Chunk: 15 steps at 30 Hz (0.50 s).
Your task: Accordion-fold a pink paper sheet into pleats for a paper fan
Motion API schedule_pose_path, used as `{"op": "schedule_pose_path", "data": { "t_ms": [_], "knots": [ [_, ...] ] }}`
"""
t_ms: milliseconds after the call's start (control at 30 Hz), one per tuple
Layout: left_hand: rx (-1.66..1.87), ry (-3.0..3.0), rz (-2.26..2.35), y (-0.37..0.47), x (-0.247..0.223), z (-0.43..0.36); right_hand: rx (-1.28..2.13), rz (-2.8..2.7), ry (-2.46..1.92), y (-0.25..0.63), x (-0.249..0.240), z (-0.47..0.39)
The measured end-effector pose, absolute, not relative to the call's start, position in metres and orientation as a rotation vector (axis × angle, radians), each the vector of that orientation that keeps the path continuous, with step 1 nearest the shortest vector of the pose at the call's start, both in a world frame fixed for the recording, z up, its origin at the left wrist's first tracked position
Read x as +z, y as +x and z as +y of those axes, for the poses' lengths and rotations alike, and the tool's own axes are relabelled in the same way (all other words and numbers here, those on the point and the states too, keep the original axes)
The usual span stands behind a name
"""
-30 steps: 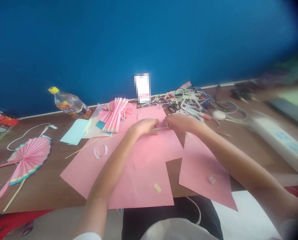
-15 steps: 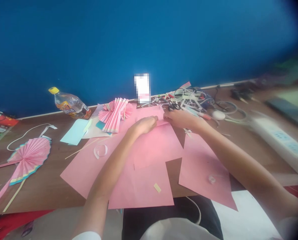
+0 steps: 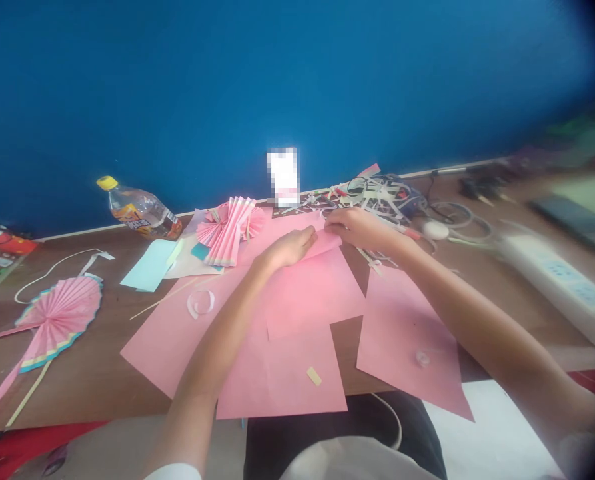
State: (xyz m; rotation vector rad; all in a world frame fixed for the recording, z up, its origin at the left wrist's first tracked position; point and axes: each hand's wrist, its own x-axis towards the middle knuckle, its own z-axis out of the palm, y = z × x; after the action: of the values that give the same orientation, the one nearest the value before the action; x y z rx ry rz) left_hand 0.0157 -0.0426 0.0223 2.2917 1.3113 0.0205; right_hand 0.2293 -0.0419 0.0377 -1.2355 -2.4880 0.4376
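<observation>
A pink sheet of paper (image 3: 312, 293) lies over other pink sheets, its far part bent into a fold or roll. At the left of that bend, my left hand (image 3: 293, 245) has its fingers closed on the paper. My right hand (image 3: 354, 227) grips the sheet's far right end, fingers curled and pointing left. The hands are a short way apart, and some fingertips are hidden. Beneath lie a pink sheet on the left (image 3: 162, 340) and another on the right (image 3: 410, 340). A pleated pink paper rosette (image 3: 230, 230) sits to the left of my hands.
A pleated pink fan (image 3: 64, 313) and a leaning plastic bottle (image 3: 142, 212) are on the left, near light blue paper (image 3: 150, 265). Behind my right hand is a heap of paper strips (image 3: 384, 193). A power strip (image 3: 560, 280) and cables lie on the right.
My right hand has risen slightly and shifted, and the bent part of the sheet shows more between the hands. My left hand has barely moved; its fingers look a little straighter.
</observation>
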Motion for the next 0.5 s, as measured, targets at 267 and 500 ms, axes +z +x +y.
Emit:
{"op": "schedule_pose_path", "data": {
  "t_ms": [267, 500],
  "knots": [
    [-0.021, 2.318, 1.361, 0.0211, 0.0309, -0.0498, 0.623, -2.335, -1.27, 0.2265, 0.0364, -0.0437],
    [0.335, 2.16, 1.171, 0.0232, 0.0216, -0.0471, 0.751, -2.209, -1.212, 0.2269, 0.0397, -0.0423]
  ]
}}
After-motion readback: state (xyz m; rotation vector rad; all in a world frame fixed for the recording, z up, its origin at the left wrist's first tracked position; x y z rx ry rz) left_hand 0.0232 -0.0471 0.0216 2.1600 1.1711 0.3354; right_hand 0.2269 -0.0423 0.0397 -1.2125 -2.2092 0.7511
